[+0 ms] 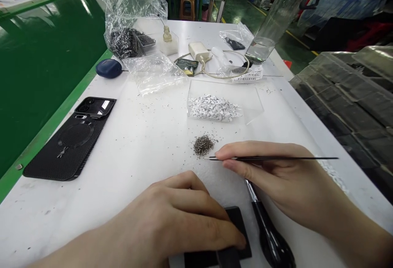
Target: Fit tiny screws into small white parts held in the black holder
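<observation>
A pair of thin dark tweezers (260, 158) is pinched in my right hand (276, 173), its tips pointing left. Those tips are just below a small heap of tiny dark metallic pieces (203, 145), too small to name surely. My left hand (184, 214) curls over a flat black piece (242, 227) at the bottom, fingers pressed on it; part of this piece is hidden under the hand. Between the hands lies a tool with a glossy black handle and metal shaft (272, 235). Beyond the heap, a clear tray (251, 100) holds many small white-grey bits.
A black phone case (73, 141) lies left, with a dark blue rounded object (108, 68) beyond it. At the back are plastic bags (153, 73), a small bottle (167, 34), a white adapter (199, 51) with cable, and a clear water bottle (273, 26). Stacked trays (346, 91) stand right.
</observation>
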The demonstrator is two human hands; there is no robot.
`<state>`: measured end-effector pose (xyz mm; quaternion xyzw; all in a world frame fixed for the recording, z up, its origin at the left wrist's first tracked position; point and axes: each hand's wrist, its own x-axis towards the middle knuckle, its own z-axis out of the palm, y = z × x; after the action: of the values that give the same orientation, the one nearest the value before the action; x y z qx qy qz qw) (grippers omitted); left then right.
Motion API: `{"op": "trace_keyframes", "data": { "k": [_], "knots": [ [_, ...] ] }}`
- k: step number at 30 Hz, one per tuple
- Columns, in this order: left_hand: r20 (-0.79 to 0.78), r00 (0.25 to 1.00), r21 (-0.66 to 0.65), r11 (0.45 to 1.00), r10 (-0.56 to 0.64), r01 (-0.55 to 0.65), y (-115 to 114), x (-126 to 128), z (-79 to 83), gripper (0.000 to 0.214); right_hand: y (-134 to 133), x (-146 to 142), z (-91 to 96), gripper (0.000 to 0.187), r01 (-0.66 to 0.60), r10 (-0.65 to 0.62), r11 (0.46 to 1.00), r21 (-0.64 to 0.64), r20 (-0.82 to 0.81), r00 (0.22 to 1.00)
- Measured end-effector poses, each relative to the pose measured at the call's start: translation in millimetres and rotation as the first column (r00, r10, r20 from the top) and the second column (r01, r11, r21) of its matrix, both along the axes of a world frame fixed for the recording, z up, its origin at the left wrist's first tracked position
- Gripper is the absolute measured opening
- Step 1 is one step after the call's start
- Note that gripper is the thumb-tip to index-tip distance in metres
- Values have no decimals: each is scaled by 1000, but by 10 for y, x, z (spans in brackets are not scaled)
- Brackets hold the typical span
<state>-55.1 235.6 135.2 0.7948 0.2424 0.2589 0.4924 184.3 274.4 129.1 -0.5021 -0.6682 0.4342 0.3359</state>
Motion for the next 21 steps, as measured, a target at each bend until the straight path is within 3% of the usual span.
{"op": "trace_keyframes", "data": {
  "k": [5, 21],
  "knots": [
    [51, 998, -23, 999, -29, 30, -5, -6, -64, 16, 3, 6, 18, 4, 5, -5, 1000, -6, 8, 1000],
    [7, 1000, 11, 1000, -13, 13, 23, 13, -18, 17, 10, 3, 6, 4, -12, 12, 999, -36, -6, 1000]
  ]
}}
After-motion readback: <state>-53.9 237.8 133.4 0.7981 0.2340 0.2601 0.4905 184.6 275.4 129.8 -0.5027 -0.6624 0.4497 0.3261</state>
